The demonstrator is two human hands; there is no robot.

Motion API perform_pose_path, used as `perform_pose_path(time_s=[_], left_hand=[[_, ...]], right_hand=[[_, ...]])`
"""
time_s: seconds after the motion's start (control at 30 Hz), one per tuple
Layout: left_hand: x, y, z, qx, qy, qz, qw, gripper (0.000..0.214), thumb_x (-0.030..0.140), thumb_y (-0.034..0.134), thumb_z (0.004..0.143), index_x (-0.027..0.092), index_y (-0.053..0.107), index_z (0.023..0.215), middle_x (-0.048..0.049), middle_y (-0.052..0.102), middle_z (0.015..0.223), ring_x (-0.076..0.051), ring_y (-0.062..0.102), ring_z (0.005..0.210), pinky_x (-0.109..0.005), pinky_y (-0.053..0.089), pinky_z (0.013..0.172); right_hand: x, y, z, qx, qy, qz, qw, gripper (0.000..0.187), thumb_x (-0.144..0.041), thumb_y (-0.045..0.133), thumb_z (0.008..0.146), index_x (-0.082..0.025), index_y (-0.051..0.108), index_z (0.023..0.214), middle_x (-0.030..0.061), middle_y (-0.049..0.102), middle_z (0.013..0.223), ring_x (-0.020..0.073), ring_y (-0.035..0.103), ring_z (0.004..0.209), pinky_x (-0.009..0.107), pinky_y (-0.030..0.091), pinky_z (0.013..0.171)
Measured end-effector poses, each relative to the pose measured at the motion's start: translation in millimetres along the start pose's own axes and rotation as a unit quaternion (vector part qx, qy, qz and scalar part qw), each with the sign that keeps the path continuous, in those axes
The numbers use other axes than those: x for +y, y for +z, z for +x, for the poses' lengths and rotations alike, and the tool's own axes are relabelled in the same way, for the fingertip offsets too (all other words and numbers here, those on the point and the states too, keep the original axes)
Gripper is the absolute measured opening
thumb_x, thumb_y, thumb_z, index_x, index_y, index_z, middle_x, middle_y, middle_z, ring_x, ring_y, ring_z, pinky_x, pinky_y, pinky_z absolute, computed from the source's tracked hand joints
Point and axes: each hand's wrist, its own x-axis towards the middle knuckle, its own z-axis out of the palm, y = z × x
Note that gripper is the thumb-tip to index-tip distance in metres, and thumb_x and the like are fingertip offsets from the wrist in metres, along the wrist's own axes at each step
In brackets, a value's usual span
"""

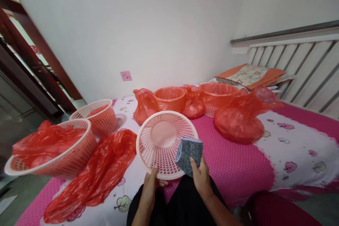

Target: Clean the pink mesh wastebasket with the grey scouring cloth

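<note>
A pale pink plastic basket [167, 113] with slotted walls tilts toward me just above my lap, its inside showing and nothing in it. My left hand [151, 186] grips its near rim, thumb on the inner side. In my right hand [200, 178] is a folded grey cloth [191, 155] with a lighter lining, thumb pressed on its front. The cloth overlaps the basket's right side; whether it touches the rim cannot be made out. A crumpled red plastic bag [103, 169] lies on the bed left of my left hand.
Two pink baskets [94, 144] with red plastic inside stand at the left. Along the back are red-wrapped baskets [169, 100] and a full, knotted red bag [238, 125]. The patterned bedspread [230, 169] lies under everything. Folded fabrics [251, 75] rest near the white radiator [309, 74].
</note>
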Motion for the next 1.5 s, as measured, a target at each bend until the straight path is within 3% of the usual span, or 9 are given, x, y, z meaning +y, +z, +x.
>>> perform_pose_path(time_s=[0.13,0.37,0.57,0.7,0.87,1.0,1.23,1.5], left_hand=[[-2.4,-24.3,-2.9,-0.057,0.019,-0.029,0.998,0.053,0.057,0.079,0.078,0.010,0.072,0.103,-0.0075,0.077,0.069,-0.022,0.070,0.059,-0.031,0.052,0.058],[-10.0,-26.9,-7.4,-0.108,0.009,-0.086,0.990,0.037,0.048,0.079,0.080,0.012,0.075,0.087,-0.0091,0.078,0.082,-0.025,0.073,0.079,-0.034,0.058,0.072],[-7.8,-27.6,-6.2,-0.104,0.002,-0.103,0.989,0.034,0.043,0.079,0.081,0.012,0.076,0.096,-0.0101,0.080,0.096,-0.024,0.073,0.083,-0.034,0.059,0.074],[-10.2,-27.1,-6.5,-0.084,-0.009,-0.125,0.989,0.033,0.039,0.082,0.080,0.011,0.075,0.098,-0.0102,0.080,0.092,-0.024,0.074,0.079,-0.034,0.060,0.072],[-8.9,-24.8,-8.8,-0.098,-0.021,-0.127,0.987,0.031,0.038,0.081,0.082,0.010,0.075,0.093,-0.0112,0.080,0.084,-0.027,0.077,0.086,-0.036,0.061,0.079],[-6.1,-22.7,-10.0,-0.099,-0.043,-0.121,0.987,0.034,0.040,0.082,0.082,0.009,0.076,0.094,-0.0142,0.082,0.090,-0.027,0.077,0.081,-0.036,0.061,0.076],[-7.6,-25.2,-5.8,-0.125,-0.052,-0.120,0.984,0.041,0.046,0.077,0.086,0.008,0.077,0.102,-0.0179,0.082,0.100,-0.026,0.077,0.084,-0.035,0.058,0.078],[-2.0,-22.7,-6.4,-0.140,-0.067,-0.127,0.980,0.043,0.046,0.075,0.087,0.008,0.078,0.108,-0.0193,0.081,0.106,-0.027,0.076,0.091,-0.036,0.057,0.083]], right_hand=[[3.9,3.9,-3.6,-0.003,-0.020,-0.008,1.000,0.061,-0.057,0.056,0.090,-0.014,0.061,0.133,0.0185,0.074,0.119,0.0343,0.071,0.109,0.048,0.055,0.096],[4.0,4.4,-7.3,-0.012,-0.039,-0.039,0.998,0.067,-0.063,0.055,0.090,-0.010,0.059,0.131,0.0236,0.072,0.122,0.0365,0.069,0.113,0.051,0.053,0.101],[1.6,5.7,-11.6,-0.039,-0.063,-0.060,0.995,0.060,-0.061,0.053,0.093,-0.012,0.060,0.128,0.0200,0.076,0.112,0.0336,0.074,0.104,0.045,0.057,0.093],[0.3,6.3,-14.8,-0.051,-0.073,-0.077,0.993,0.058,-0.060,0.054,0.092,-0.014,0.060,0.128,0.0183,0.077,0.109,0.0325,0.075,0.101,0.045,0.058,0.091],[-2.1,5.7,-16.3,-0.061,-0.067,-0.086,0.992,0.063,-0.059,0.058,0.089,-0.012,0.060,0.131,0.0190,0.076,0.112,0.0334,0.075,0.104,0.045,0.059,0.092],[-8.3,7.6,-16.5,-0.078,-0.047,-0.084,0.992,0.064,-0.057,0.059,0.088,-0.012,0.058,0.134,0.0170,0.077,0.110,0.0319,0.075,0.101,0.042,0.060,0.088],[-13.8,20.8,-19.8,-0.044,-0.035,-0.047,0.997,0.061,-0.056,0.062,0.084,-0.014,0.061,0.128,0.0162,0.077,0.107,0.0323,0.075,0.098,0.042,0.060,0.087],[-7.8,26.1,-23.2,-0.050,-0.037,-0.035,0.997,0.059,-0.051,0.066,0.083,-0.015,0.061,0.130,0.0140,0.076,0.105,0.0308,0.075,0.096,0.041,0.059,0.088]])
